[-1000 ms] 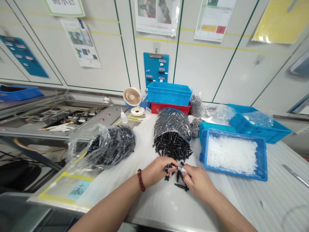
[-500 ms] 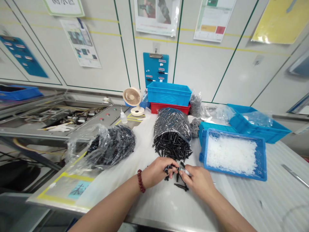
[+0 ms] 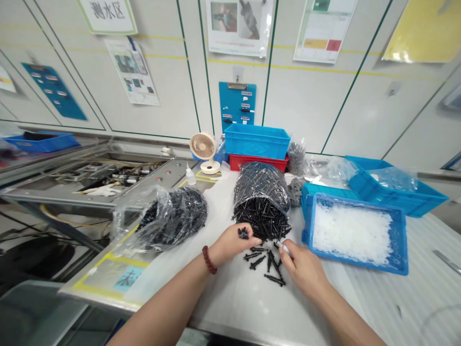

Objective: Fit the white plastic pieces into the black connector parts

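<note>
Before the open bag (image 3: 261, 185), my left hand (image 3: 230, 246) curls around black parts (image 3: 243, 233), my right hand (image 3: 304, 268) pinches a white object (image 3: 283, 247); scattered black pieces (image 3: 257, 263) lie on the bag's near side.

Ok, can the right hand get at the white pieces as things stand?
Likely yes: the open blue tray is close to the right hand, nothing visibly covering the white pieces, though that hand holds a small pale object.

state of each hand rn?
Left hand: closed around black parts.
Right hand: closed, holding a slim whitish item.
</note>
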Motion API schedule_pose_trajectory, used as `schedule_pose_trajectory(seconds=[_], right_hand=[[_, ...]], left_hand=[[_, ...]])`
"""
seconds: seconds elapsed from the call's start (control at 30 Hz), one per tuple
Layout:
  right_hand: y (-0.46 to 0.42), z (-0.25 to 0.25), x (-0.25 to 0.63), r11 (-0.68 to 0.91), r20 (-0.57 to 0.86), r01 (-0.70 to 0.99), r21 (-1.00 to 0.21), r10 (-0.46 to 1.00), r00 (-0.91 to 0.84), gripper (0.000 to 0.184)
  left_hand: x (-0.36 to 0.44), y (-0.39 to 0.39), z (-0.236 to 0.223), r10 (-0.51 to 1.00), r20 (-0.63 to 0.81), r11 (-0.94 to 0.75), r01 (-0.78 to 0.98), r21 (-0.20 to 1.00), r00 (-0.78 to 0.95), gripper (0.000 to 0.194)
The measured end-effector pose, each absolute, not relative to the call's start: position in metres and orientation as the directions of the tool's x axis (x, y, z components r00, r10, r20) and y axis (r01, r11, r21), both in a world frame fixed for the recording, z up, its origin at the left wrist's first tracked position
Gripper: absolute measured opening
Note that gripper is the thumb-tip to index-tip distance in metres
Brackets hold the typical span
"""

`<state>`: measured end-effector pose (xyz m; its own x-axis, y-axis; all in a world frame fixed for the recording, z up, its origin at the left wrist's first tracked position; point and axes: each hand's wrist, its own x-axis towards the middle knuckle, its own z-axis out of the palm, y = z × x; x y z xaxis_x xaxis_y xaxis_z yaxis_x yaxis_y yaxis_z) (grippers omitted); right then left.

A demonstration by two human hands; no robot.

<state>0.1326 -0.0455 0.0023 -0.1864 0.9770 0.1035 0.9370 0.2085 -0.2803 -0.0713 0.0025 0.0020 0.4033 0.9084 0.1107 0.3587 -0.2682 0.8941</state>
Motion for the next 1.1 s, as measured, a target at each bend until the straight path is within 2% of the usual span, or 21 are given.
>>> schedule_pose_trajectory(seconds=[0.07,0.17,0.23,0.3,0.4,0.53,0.63,0.7,0.87,1.1], right_hand=[[-0.046,0.001,0.132,0.219,0.097,0.927,-0.304,0.975,-0.198,0.023],[-0.046,-0.003,0.132,0.249,0.098,0.908,-0.338,0.969,-0.229,0.023],[-0.046,-0.004,0.132,0.274,0.102,0.896,-0.349,0.962,-0.255,0.023],[-0.046,-0.005,0.132,0.290,0.116,0.889,-0.355,0.957,-0.266,0.022],[-0.046,-0.005,0.134,0.301,0.143,0.882,-0.362,0.953,-0.267,0.020],[-0.046,-0.003,0.135,0.290,0.137,0.892,-0.346,0.956,-0.258,0.019],[-0.046,-0.001,0.134,0.269,0.106,0.907,-0.323,0.963,-0.248,0.020],[-0.046,0.000,0.134,0.256,0.083,0.917,-0.307,0.967,-0.242,0.020],[-0.048,0.001,0.130,0.267,0.022,0.929,-0.255,0.962,-0.270,0.017],[-0.051,0.003,0.127,0.318,-0.040,0.904,-0.287,0.939,-0.342,0.015]], left_hand=[[-0.068,0.001,-0.002,0.858,0.200,-0.462,0.542,0.702,0.474,0.020],[-0.061,-0.003,-0.009,0.785,0.133,-0.597,0.681,0.425,0.605,0.013],[-0.057,-0.006,-0.011,0.771,0.079,-0.620,0.716,0.321,0.632,0.016],[-0.056,-0.007,-0.011,0.776,0.069,-0.617,0.734,0.285,0.626,0.018],[-0.058,-0.007,-0.008,0.801,0.111,-0.582,0.724,0.371,0.588,0.012],[-0.061,-0.006,-0.001,0.857,0.176,-0.455,0.551,0.700,0.484,0.012],[-0.062,-0.005,0.003,0.892,0.117,-0.291,0.357,0.888,0.438,0.019],[-0.062,-0.006,0.004,0.898,0.089,-0.239,0.308,0.921,0.431,0.022],[-0.061,-0.008,0.004,0.837,0.182,-0.411,0.374,0.831,0.516,0.015],[-0.059,-0.011,0.000,0.852,-0.035,-0.179,0.354,0.918,0.522,0.014]])
